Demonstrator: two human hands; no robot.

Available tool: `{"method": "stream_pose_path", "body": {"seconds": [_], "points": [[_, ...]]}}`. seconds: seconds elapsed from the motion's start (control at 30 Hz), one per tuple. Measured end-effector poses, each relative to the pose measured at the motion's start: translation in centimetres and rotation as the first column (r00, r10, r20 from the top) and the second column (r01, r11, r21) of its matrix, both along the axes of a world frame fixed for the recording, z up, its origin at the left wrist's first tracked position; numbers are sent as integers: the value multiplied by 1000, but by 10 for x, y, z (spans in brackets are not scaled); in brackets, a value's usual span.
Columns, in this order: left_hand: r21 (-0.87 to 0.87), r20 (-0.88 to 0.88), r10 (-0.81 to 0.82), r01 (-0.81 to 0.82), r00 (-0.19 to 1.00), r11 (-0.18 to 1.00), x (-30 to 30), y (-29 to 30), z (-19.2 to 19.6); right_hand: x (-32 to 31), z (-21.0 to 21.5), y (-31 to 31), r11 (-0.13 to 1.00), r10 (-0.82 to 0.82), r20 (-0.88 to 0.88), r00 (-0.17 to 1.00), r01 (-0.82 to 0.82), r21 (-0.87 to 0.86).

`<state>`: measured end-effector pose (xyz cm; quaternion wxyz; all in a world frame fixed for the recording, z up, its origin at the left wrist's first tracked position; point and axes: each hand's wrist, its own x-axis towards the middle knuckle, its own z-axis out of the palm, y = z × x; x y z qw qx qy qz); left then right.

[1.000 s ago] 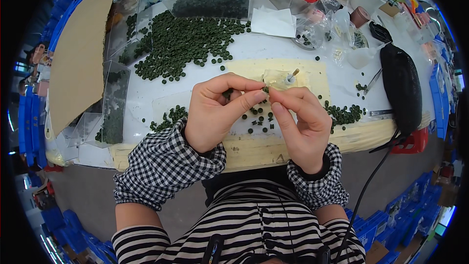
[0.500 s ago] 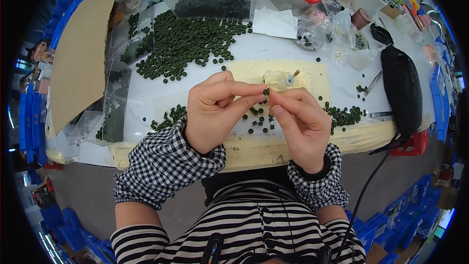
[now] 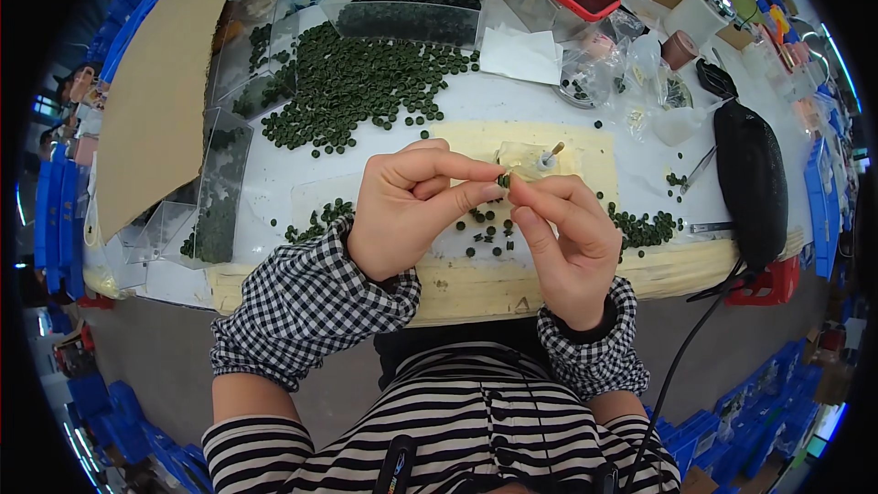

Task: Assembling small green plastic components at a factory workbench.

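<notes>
Bright, even light fell from above on my bench, so my hands threw only faint, soft shadows. The centre stayed sharp, while the fisheye bent every straight edge and blackened the corners. Things at the rim looked squeezed and slightly blurred.

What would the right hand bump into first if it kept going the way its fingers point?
The right hand points up and left, so it would probably meet the left hand's fingertips first; both already pinch the small green bead between them. Depth is hard to judge.
</notes>
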<state>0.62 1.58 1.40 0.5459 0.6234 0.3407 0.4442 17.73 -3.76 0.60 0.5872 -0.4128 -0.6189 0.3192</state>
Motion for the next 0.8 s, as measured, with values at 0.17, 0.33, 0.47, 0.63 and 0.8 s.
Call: {"method": "stream_pose_path", "body": {"seconds": [0.17, 0.33, 0.47, 0.63, 0.8], "points": [[56, -13, 18, -17, 1000, 998, -1, -1, -2, -2, 1, 0, 999, -19, 87, 996, 15, 38], [210, -135, 55, -25, 989, 977, -2, -3, 1, -1, -1, -1, 1000, 6, 48, 999, -6, 8], [133, -80, 23, -12, 997, 991, -2, -1, -2, -1, 1, -1, 1000, 6, 83, 997, -7, 10], [86, -74, 5, 1, 997, 996, -1, 2, -2, -1, 0, -1, 999, -24, 96, 995, 20, 41], [43, -78, -7, 10, 997, 999, -1, 0, 1, -1, -1, 0, 998, -32, 101, 994, 26, 54]]}}
